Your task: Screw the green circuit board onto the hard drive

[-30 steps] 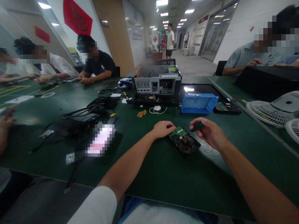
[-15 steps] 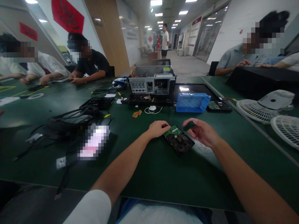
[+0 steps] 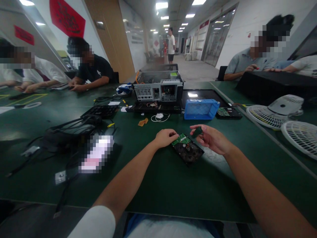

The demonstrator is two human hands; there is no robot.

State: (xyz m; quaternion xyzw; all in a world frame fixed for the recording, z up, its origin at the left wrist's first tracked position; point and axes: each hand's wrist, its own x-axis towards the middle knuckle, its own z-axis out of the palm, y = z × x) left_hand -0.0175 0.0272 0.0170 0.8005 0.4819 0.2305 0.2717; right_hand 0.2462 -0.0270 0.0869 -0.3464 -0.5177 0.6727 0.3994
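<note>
A hard drive (image 3: pixel 189 150) lies on the green table in front of me, its green circuit board toward the far end and its dark metal casing nearer to me. My left hand (image 3: pixel 166 138) is closed at the far left corner of the drive, fingertips on its edge. Just right of the drive, my right hand (image 3: pixel 210 138) is raised with thumb and fingers curled toward each other. A small dark green piece seems to sit between those fingers; its kind cannot be made out. The right hand appears apart from the drive.
Beyond the drive stand an opened computer case (image 3: pixel 158 89) and a blue plastic bin (image 3: pixel 201 109). A second hard drive (image 3: pixel 229 112) lies right of the bin. White fan grilles (image 3: pixel 264 115) are at right. Black cables (image 3: pixel 71 132) and a lit phone (image 3: pixel 96 153) lie left. Several people sit around.
The whole view has shifted slightly. My left hand stays at the drive's corner. My right hand has turned a little, and the dark piece between its fingers shows at another angle.
</note>
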